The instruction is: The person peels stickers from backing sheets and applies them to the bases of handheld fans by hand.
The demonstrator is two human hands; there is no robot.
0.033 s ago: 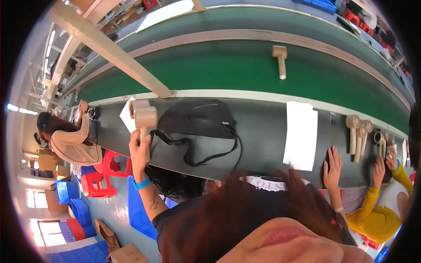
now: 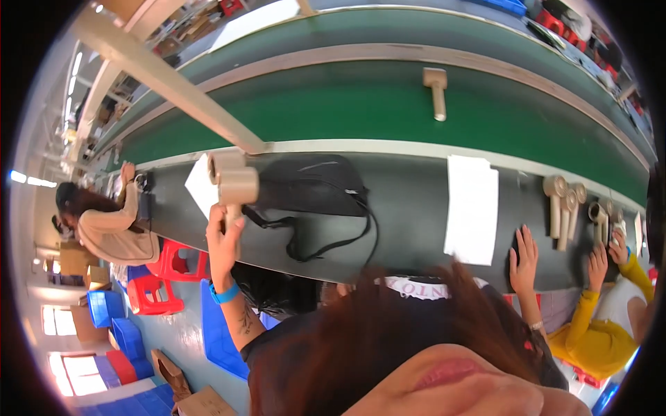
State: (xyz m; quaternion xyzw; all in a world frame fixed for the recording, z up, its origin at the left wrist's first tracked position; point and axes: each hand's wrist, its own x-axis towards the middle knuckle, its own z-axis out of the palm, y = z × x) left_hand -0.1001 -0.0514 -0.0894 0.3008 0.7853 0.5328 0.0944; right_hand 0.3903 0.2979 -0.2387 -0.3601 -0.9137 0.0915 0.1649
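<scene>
while the left hand (image 2: pixel 223 239) grips a tan hair dryer (image 2: pixel 234 186) lifted over the dark table (image 2: pixel 416 208), the right hand (image 2: pixel 524 260) rests open on it; inspection seems underway, calling next for a steady turn.

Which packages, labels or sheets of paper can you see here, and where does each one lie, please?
White paper sheet: flat on the dark table, right of the black bag; tall rectangle.
Second white sheet: left of the bag, tilted.
Brown cardboard boxes: on the floor, lower left.
</scene>
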